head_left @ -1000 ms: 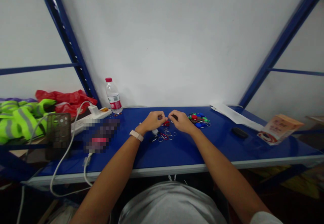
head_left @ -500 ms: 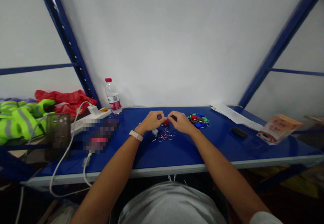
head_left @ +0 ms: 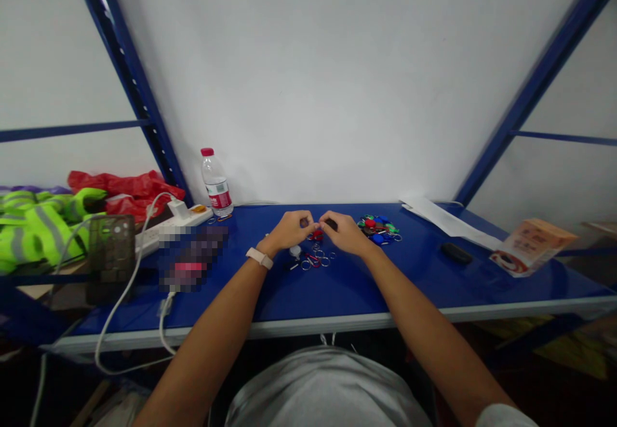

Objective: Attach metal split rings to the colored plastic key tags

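My left hand (head_left: 292,229) and my right hand (head_left: 343,231) meet fingertip to fingertip above the blue table, both pinched. Whatever the fingertips hold is too small and covered to make out. Just below them lies a small red piece (head_left: 316,236). Nearer to me are loose metal split rings (head_left: 306,264), a red carabiner clip (head_left: 313,260) and a round whitish piece (head_left: 295,251) beside my left hand. To the right of my right hand sits a pile of red, blue, green and black keychain pieces (head_left: 378,229) with rings.
A water bottle (head_left: 218,186) stands at the back left, near a power strip (head_left: 159,231) with white cables and a phone (head_left: 195,260). On the right are white paper sheets (head_left: 441,220), a black object (head_left: 456,253) and an orange-white box (head_left: 529,247).
My hands hold almost the same place and pinch, fingertips still together. The things on the table have not visibly moved; the view has shifted very slightly.
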`<state>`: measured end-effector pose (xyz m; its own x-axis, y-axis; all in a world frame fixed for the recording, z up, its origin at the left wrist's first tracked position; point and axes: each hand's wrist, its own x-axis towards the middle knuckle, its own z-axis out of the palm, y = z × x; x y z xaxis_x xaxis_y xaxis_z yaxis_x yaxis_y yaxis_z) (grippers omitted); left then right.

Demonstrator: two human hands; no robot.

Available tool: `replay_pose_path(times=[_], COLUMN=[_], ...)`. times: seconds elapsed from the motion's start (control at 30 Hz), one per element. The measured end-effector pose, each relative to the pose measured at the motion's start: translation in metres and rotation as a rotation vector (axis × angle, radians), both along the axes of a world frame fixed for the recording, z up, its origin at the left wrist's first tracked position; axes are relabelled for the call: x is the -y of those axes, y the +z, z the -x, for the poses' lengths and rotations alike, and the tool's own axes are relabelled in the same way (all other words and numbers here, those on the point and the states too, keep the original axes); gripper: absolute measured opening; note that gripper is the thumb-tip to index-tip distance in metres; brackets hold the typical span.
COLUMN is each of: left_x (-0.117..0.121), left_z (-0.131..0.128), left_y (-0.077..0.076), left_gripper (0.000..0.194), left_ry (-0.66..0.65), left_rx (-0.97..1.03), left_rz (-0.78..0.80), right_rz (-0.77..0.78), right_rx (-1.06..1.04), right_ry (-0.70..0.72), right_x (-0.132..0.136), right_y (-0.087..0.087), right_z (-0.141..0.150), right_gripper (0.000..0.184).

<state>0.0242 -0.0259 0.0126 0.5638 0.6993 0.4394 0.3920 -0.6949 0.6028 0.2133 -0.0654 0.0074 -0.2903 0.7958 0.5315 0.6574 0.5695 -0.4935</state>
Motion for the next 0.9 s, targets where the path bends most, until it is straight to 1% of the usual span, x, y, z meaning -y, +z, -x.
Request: replay_pose_path(times=[0.2,0.37,0.57,0.73,0.9], left_x=[-0.001,-0.0023,-0.0032,-0.0056,-0.0057], left_z=[0.0007,0.0005,0.0017,0.002,0.002], left_y=[0.0,-0.0002,-0.0004,-0.0023,-0.0022], left_gripper=[0.026,0.023,0.02,0.02,0.022], left_ry=[0.036,0.045,-0.008,-0.069,-0.083], left_rx=[0.011,0.023,0.036,0.051,0.064], left_rz=[-0.025,-0.039,-0.038,-0.074,-0.083], right_rz=[0.024,0.026,0.047,0.04,0.042], right_rx=[0.008,0.015,0.024,0.02,0.022], right_ry=[0.021,0.021,0.002,-0.003,0.004], right_x=[-0.0015,-0.0025,-0.0027,-0.0019,-0.0004], right_y=[-0.0037,-0.0046,-0.004,-0.0036,-0.0031], right_z=[-0.0007,-0.0014,-0.0015,0.0,0.0001], right_gripper=[0.02,0.016,0.015,0.016,0.018])
